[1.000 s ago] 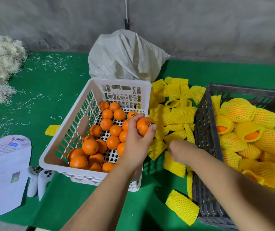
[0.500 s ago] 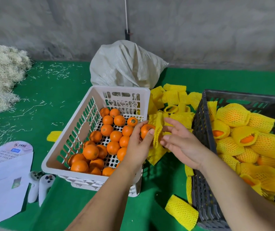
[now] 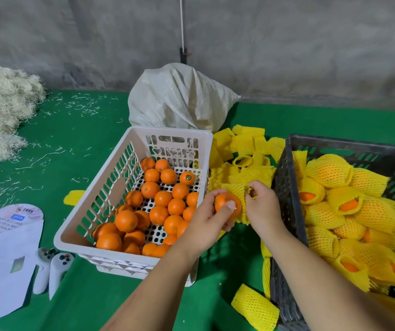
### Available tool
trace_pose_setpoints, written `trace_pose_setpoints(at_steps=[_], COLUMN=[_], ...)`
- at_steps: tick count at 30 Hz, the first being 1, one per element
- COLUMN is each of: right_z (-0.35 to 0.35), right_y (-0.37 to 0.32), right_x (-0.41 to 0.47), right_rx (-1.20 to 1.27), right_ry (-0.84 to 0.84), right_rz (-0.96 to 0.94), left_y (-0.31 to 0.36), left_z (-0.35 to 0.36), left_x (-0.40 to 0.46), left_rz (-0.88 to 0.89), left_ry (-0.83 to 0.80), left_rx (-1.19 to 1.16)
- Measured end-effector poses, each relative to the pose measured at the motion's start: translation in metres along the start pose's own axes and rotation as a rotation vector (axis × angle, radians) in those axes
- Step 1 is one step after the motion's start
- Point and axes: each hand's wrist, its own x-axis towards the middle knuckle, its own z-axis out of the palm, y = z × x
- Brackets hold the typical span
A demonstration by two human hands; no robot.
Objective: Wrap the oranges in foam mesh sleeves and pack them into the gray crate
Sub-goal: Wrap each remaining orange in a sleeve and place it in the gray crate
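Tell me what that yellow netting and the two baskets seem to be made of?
The yellow sleeve looks like soft foam mesh: a matte, puffy net that stretches around the orange. The white basket looks like rigid moulded plastic, smooth, with slotted walls and a perforated floor. The gray crate seems plastic too, duller and scuffed, with lattice sides.

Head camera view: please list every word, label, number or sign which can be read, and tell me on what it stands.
No text can be read here.
White printed sheet: a round logo, a blue label and lines of print, all too blurred to read.
Orange at the back of the white basket: a small dark sticker, too small to read.
White sack, gray crate, foam sleeves: no text visible.
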Motion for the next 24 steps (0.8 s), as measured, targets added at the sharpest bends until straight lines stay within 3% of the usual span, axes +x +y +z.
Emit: trace_pose_setpoints(at_steps=[6, 11, 14, 19, 24], right_z=[0.002, 0.003, 0.002, -0.004, -0.014], right_y=[0.004, -0.005, -0.008, -0.015, -0.011], right_x=[0.003, 0.0, -0.001, -0.01, -0.016], right_rx=[-0.166, 0.124, 0.224, 0.444, 0.502], right_ry=[0.014, -0.129, -0.181, -0.237, -0.277], right_rz=[0.1, 0.084, 0.111, 0.157, 0.005], left_y=[0.009, 0.006, 0.005, -0.003, -0.003], left_z=[-0.01, -0.009, -0.007, -0.003, -0.001], left_x=[-0.01, -0.007, -0.004, -0.002, 0.003], left_rz=[-0.055, -0.097, -0.097, 0.059, 0.188], left_ry=[-0.14, -0.184, -0.111, 0.129, 0.23], left_rx=[-0.039, 0.005, -0.083, -0.073, -0.087])
